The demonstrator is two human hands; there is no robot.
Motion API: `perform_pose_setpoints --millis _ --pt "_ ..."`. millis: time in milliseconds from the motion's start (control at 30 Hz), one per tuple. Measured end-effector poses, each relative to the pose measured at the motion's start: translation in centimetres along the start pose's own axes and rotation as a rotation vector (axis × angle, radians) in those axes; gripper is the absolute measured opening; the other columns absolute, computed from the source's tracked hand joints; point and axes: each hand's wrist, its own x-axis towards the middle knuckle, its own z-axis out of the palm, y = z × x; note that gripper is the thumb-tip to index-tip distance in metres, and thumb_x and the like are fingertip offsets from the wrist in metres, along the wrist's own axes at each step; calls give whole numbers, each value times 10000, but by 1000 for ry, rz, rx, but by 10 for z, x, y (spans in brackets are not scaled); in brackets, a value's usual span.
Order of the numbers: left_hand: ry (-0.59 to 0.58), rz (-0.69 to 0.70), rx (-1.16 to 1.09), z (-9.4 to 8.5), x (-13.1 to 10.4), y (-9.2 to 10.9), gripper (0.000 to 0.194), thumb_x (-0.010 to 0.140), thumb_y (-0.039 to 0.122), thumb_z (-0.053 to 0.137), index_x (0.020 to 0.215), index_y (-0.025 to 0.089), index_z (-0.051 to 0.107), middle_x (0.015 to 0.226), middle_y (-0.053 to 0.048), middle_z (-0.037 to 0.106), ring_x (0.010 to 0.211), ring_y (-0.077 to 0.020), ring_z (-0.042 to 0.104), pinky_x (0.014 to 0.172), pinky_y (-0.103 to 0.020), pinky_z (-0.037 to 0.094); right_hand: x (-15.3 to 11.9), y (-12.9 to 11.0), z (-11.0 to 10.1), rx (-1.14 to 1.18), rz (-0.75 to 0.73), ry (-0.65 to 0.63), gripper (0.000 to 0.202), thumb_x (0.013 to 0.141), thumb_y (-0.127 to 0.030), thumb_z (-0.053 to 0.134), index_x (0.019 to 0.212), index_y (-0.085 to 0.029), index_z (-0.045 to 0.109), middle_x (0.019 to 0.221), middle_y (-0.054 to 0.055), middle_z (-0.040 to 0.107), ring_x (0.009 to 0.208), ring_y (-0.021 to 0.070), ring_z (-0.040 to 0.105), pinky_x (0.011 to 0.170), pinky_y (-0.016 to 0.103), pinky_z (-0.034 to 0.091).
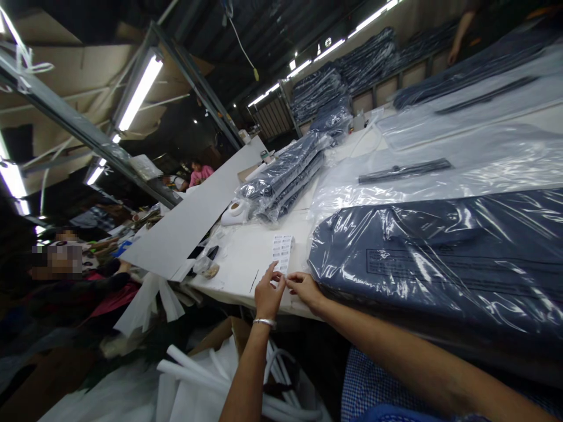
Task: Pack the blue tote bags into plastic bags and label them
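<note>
A white sheet of printed barcode labels [281, 249] lies near the front edge of the white table [237, 258]. My left hand [269, 288], with a silver bracelet at the wrist, is at the sheet's lower end, thumb and fingertips pinched on it. From the right, my right hand [304, 287] meets it, thumb and index finger pinched at the sheet's lower corner. Right of my hands lies a stack of dark garments in clear plastic [440, 252], with faint print on the bag.
Bagged dark garments [285, 170] and a white tape roll [235, 212] lie behind. A white board [193, 217] slants at left. Below the table stand white rolled tubes [197, 375]. Other people are at left; a person's arm [461, 38] shows at top right.
</note>
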Motion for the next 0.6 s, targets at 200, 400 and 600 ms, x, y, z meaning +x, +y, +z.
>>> perform_pose_setpoints --millis 200,400,600 --pt "-11 41 0 7 -5 -6 506 842 280 588 1344 268 517 869 1 700 707 -130 625 661 -253 504 18 -7 5 56 148 72 311 756 -493 656 808 -190 607 802 37 631 668 162 609 562 283 490" --pt "43 -110 -291 6 -7 -9 487 781 278 653 1265 288 600 881 0 678 783 -148 612 800 -311 519 27 -3 10 67 142 177 170 743 -316 681 717 -185 575 703 7 575 678 126 564 564 206 457" --pt "154 -363 -608 11 0 -20 551 787 366 671 1290 184 542 952 -53 683 838 -144 655 759 -270 543 31 2 10 68 157 239 124 819 -294 596 767 -184 570 741 14 600 705 116 579 610 201 482"
